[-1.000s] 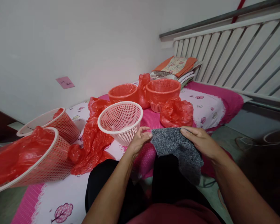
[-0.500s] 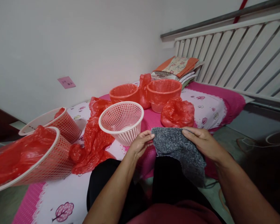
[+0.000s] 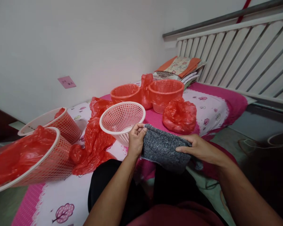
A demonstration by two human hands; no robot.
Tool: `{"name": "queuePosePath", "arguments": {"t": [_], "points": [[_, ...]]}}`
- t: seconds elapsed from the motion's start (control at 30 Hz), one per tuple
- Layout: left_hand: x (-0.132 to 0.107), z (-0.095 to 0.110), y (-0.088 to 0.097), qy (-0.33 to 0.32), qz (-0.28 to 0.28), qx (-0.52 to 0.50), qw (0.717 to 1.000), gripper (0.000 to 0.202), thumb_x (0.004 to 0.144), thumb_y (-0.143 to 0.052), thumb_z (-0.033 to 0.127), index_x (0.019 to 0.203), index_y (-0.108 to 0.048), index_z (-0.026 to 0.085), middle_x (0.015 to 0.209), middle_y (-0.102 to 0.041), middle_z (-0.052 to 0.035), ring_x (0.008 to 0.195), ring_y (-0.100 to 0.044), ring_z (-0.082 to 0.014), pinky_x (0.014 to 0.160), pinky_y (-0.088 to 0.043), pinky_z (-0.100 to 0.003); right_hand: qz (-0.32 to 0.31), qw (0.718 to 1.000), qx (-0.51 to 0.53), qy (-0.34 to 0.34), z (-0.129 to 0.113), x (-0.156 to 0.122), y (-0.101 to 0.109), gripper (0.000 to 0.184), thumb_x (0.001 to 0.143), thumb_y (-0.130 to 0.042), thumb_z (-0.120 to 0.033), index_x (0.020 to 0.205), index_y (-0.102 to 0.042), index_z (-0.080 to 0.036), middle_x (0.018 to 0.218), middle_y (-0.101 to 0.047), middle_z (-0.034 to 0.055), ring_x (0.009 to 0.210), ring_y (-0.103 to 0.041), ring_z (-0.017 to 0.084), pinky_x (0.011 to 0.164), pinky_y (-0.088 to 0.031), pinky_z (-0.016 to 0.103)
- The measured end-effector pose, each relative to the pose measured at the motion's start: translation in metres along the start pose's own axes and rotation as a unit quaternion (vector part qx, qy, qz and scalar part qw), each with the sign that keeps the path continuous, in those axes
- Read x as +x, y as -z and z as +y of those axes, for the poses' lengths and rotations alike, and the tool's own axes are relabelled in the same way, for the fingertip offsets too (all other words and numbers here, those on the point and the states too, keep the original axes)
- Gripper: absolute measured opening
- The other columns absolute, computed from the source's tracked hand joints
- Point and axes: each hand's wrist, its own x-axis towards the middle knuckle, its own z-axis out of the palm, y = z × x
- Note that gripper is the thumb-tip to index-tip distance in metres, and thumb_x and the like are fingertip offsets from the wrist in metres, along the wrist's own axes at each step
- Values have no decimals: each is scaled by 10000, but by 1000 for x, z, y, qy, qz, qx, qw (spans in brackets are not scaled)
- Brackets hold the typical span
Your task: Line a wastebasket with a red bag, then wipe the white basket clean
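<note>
Left hand [image 3: 136,139]: thumb and fingers pinched on a corner of the grey cloth [image 3: 165,146], just in front of the pale basket [image 3: 122,115].
Right hand [image 3: 199,149]: thumb across the front, clamped on the other end.
Grey cloth: strung between both hands, above the dark trousers [image 3: 106,182].
Top edge: sloping rightward; levelling the grips and pulling gently, evenly should straighten it.

A dark grey, speckled, rectangular-looking piece of fabric [image 3: 165,147] is held between the left hand [image 3: 136,139] and the right hand [image 3: 199,149], its upper edge sloping downward to the right, its lower part hanging.
</note>
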Motion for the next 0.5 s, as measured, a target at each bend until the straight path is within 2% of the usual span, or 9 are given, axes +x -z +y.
{"name": "queuePosePath", "arguments": {"t": [0.1,0.3,0.5], "points": [[0,4,4,-48,4,50,998,267,829,-807,404,885,-632,211,781,-635,21,720,-571,-130,723,-442,-251,-28,1000,-10,4,3,2,-1,538,832,-742,-725,921,-798,-197,886,-761,37,815,-669,233,760,-548,342],[2,6,10,-76,33,66,994,237,895,-752,400,873,-591,226,762,-593,20,710,-538,-146,690,-424,-252,11,998,-39,43,-2,2,-1,507,899,-706,-688,868,-785,-188,839,-752,39,802,-657,221,754,-553,321],[0,3,1,-50,38,50,997,216,881,-773,380,874,-618,231,775,-609,13,727,-540,-155,704,-422,-254,-114,990,12,79,-24,-6,-22,381,991,-656,-565,1030,-813,-221,937,-791,20,887,-710,225,843,-584,333]]}}
